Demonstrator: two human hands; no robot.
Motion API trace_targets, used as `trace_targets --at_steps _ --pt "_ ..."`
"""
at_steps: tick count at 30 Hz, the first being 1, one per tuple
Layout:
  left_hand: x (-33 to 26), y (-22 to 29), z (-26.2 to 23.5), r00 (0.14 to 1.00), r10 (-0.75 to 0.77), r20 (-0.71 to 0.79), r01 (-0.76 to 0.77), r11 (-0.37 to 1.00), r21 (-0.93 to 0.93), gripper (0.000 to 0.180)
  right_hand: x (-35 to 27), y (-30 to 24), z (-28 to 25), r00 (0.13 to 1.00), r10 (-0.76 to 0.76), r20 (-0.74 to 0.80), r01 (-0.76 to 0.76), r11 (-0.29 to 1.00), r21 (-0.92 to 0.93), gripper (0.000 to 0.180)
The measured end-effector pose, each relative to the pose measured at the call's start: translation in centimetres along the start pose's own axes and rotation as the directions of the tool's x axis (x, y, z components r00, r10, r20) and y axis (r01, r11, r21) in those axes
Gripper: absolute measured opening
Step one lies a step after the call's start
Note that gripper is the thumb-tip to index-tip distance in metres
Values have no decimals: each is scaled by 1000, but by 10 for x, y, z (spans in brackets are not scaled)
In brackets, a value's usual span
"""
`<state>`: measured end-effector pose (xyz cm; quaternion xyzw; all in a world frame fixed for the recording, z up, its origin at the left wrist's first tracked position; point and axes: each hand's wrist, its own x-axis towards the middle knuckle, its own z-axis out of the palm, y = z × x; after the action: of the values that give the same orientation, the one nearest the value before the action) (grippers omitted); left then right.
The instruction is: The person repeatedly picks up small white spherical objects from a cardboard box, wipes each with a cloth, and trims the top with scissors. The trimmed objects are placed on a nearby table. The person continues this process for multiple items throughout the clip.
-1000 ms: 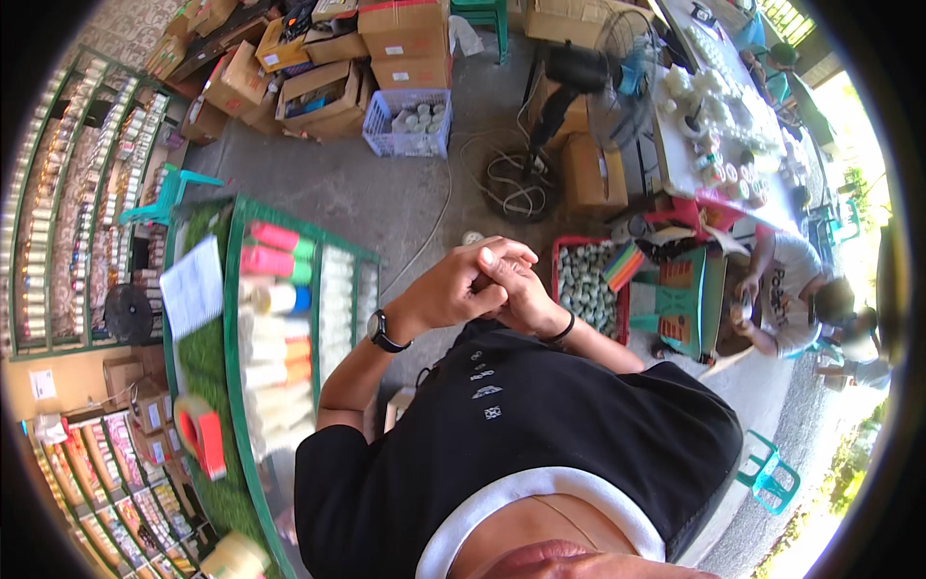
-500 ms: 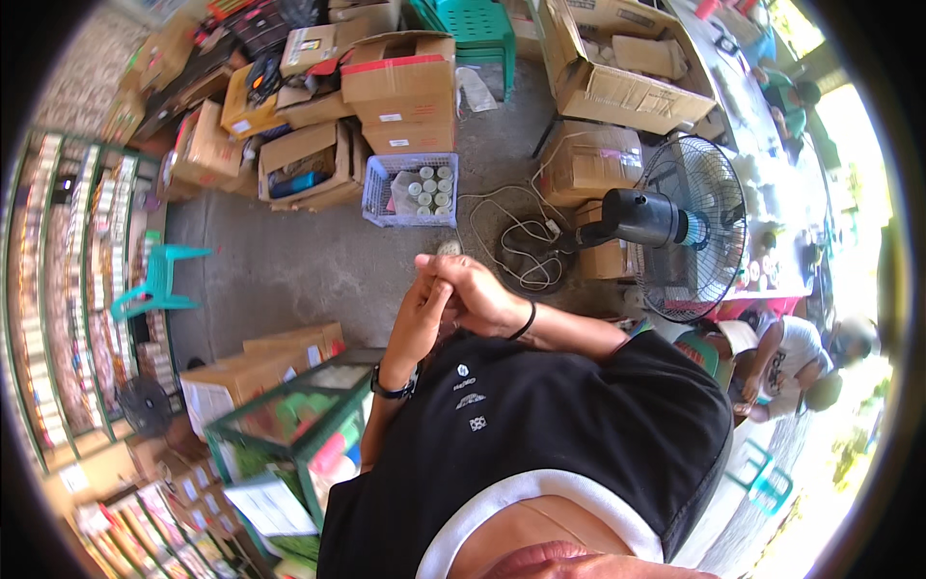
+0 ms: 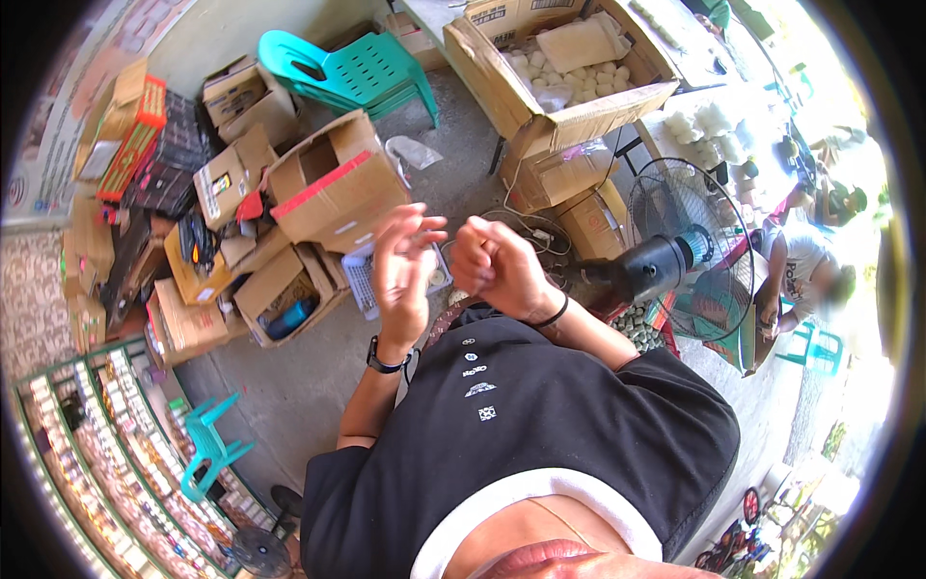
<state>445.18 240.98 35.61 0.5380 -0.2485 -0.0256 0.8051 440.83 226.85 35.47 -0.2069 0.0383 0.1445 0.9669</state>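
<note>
Two bare hands raised in front of a black shirt (image 3: 521,425), above the white basket (image 3: 371,280).

The left hand (image 3: 403,275) points upward, fingers spread loosely open, holding nothing, just left of the basket's far rim. The right hand (image 3: 497,265), just beside it but apart, is curled into a closed fist; whether it grips anything cannot be told. A fan (image 3: 690,251) stands further right.

Single head-worn fisheye, looking steeply down the wearer's black shirt (image 3: 540,434). Close on raised hands; concrete floor (image 3: 289,386) and cardboard boxes (image 3: 333,183) farther below. Edges bent toward rim.
</note>
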Motion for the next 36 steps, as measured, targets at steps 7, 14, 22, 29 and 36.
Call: trace_targets --at_steps 7,14,22,29,36 --pt "143 -84 -36 945 302 122 -315 942 112 40 95 -137 -59 899 -436 -36 267 612 -745 14" --pt "288 -153 -6 918 249 308 -304 942 143 38 169 -248 -117 860 -510 19 -97 -199 -975 10" --pt "406 -213 60 800 -175 574 -106 900 422 18 178 -323 -320 726 -591 -351 -670 -495 -552 31" --pt "436 -444 121 223 -681 697 -633 443 635 18 201 -274 -349 759 -532 -375 -651 -648 -396 31" --pt "410 -527 144 -308 -901 305 -831 411 375 44 191 -302 -316 647 -500 -575 -762 -428 -486 16"
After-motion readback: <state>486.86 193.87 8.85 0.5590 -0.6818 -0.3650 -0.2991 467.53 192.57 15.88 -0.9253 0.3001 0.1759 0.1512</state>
